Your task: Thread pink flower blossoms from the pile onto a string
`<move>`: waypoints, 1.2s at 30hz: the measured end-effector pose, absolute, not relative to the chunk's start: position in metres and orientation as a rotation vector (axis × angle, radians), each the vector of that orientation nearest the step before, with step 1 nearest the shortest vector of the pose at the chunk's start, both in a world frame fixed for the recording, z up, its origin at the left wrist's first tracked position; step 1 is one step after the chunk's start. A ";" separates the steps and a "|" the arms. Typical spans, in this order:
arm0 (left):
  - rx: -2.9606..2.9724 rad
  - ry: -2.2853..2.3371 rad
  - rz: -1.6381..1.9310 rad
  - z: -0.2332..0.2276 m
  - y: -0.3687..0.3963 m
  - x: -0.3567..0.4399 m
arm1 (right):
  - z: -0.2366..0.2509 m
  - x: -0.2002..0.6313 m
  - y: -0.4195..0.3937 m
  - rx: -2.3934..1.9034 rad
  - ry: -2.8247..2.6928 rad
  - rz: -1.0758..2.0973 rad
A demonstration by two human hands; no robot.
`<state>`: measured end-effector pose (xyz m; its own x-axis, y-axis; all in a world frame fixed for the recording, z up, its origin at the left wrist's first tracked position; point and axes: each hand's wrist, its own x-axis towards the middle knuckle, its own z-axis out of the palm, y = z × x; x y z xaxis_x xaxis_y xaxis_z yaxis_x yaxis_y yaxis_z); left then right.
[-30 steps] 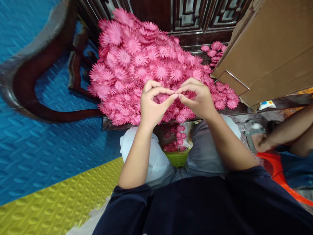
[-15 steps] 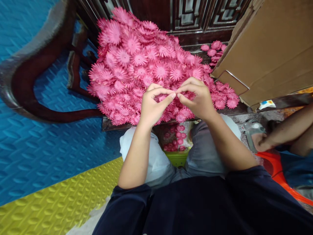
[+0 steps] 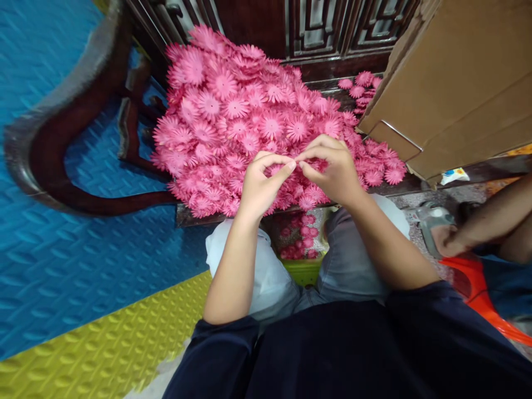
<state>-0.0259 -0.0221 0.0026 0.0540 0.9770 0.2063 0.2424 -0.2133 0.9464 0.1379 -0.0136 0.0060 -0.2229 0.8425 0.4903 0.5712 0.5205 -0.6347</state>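
Note:
A large heap of pink artificial flower heads (image 3: pixel 249 105) is piled on a dark wooden bench (image 3: pixel 197 217). Over its front part, my left hand (image 3: pixel 266 180) and my right hand (image 3: pixel 332 169) meet fingertip to fingertip. Thumb and index finger of each hand are pinched together. Whatever lies between the fingertips is too small or too hidden to make out. Pink petals show behind and beneath both hands.
To the left curves a dark wooden armrest (image 3: pixel 25 144) above blue matting (image 3: pixel 83 260). A cardboard box (image 3: pixel 465 83) stands on the right. Beyond my right knee are another person's foot (image 3: pixel 443 238) and an orange-red stool (image 3: pixel 465 277). More pink flowers (image 3: pixel 305 233) lie below the bench.
The whole view has shifted slightly. My hands stay pinched together at nearly the same spot over the flowers, the right fingers turned a little.

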 end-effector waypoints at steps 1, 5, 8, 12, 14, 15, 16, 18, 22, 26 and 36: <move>1.568 1.264 1.215 0.002 -0.022 -0.026 | 0.006 0.138 -0.014 -1.167 -1.925 0.397; 1.580 1.281 1.202 0.001 -0.022 -0.025 | 0.005 0.139 -0.014 -1.183 -1.947 0.382; 1.599 1.296 1.183 0.001 -0.022 -0.024 | 0.005 0.140 -0.014 -1.187 -1.960 0.388; 1.618 1.317 1.173 0.002 -0.023 -0.022 | 0.006 0.141 -0.014 -1.195 -1.965 0.375; 1.623 1.329 1.169 0.002 -0.023 -0.021 | 0.006 0.140 -0.014 -1.198 -1.968 0.368; 1.627 1.333 1.171 0.003 -0.023 -0.021 | 0.006 0.140 -0.013 -1.198 -1.970 0.365; 1.630 1.334 1.176 0.003 -0.023 -0.021 | 0.006 0.140 -0.013 -1.198 -1.972 0.364; 1.641 1.336 1.187 0.003 -0.023 -0.021 | 0.006 0.140 -0.013 -1.195 -1.975 0.367; 1.685 1.369 1.192 0.004 -0.024 -0.021 | 0.006 0.140 -0.013 -1.192 -1.978 0.370; 1.761 1.417 1.194 0.004 -0.024 -0.020 | 0.005 0.140 -0.013 -1.190 -1.981 0.370; 1.845 1.418 1.213 -0.002 -0.023 -0.017 | 0.008 0.139 -0.016 -1.192 -1.978 0.388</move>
<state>-0.0174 -0.0231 -0.0020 0.0547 0.9387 0.3403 0.4811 -0.3234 0.8149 0.1388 -0.0156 0.0080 -0.2572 0.8484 0.4627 0.6107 0.5137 -0.6026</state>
